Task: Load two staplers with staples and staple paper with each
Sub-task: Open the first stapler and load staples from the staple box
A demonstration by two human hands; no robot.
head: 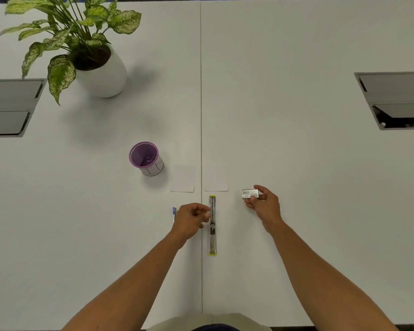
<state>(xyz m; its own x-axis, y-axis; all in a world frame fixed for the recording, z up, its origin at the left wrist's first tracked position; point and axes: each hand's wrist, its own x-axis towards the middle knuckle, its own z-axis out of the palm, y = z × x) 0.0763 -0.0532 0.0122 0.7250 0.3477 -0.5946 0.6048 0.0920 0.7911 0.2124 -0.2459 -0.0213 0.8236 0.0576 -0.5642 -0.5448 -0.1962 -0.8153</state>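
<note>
A yellow stapler (pixel 212 237) lies unfolded flat on the white table, lengthwise toward me, its metal channel showing. My left hand (pixel 191 219) rests at its left side with fingertips pinched against the stapler's middle; whether a strip of staples is between them I cannot tell. My right hand (pixel 264 205) holds a small staple box (pixel 249 193) just above the table, right of the stapler. Two small white paper sheets (pixel 183 178) (pixel 216 178) lie side by side beyond the stapler. A blue object (pixel 174 214), partly hidden by my left hand, lies to its left.
A purple mesh cup (pixel 146 157) stands left of the papers. A potted plant in a white pot (pixel 103 72) is at the back left. Grey cable hatches (pixel 10 106) (pixel 397 99) are set into the table at both sides. A seam (pixel 201 91) runs down the table's middle.
</note>
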